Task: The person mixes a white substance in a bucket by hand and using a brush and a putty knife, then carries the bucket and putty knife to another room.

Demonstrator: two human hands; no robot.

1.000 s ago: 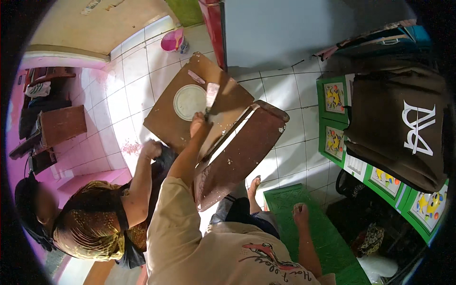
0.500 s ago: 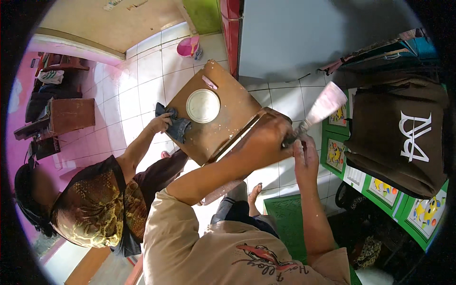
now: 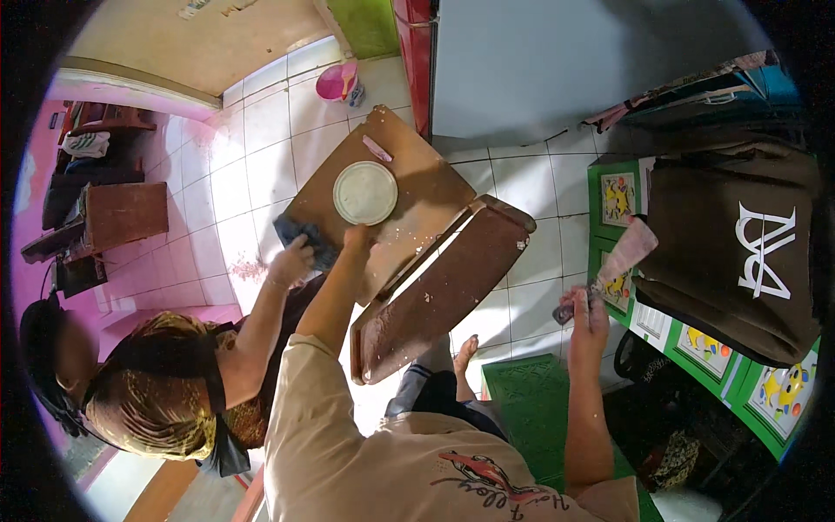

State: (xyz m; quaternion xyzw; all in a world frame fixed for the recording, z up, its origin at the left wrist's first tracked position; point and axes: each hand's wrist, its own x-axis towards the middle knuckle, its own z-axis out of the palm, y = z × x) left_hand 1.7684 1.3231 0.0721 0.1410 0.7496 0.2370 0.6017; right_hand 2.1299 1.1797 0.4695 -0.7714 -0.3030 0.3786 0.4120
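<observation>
My right hand [image 3: 584, 315] is closed around the handle of a putty knife [image 3: 628, 248], its broad blade smeared with pale pink and pointing up to the right. It is held out to the right of the brown table [image 3: 426, 178]. My left hand [image 3: 357, 237] is at the near rim of a round whitish lid or tub [image 3: 365, 193] on the table; its fingers are too small and blurred to make out. Beyond the lid lies a slim pink piece [image 3: 377, 149]. Pale crumbs dot the table top and the dark brown panel [image 3: 444, 291] along its near side.
At the left, another person's hand [image 3: 296, 257] presses a dark cloth [image 3: 304, 239] onto the table's corner. A pink bucket [image 3: 335, 84] stands on the tiled floor behind. A green cabinet [image 3: 600, 270] with a dark brown bag [image 3: 731, 252] is at the right.
My left hand has left the putty knife and moved left to the lid. My right hand has carried the knife right and nearer me. The person's cloth has shifted slightly left.
</observation>
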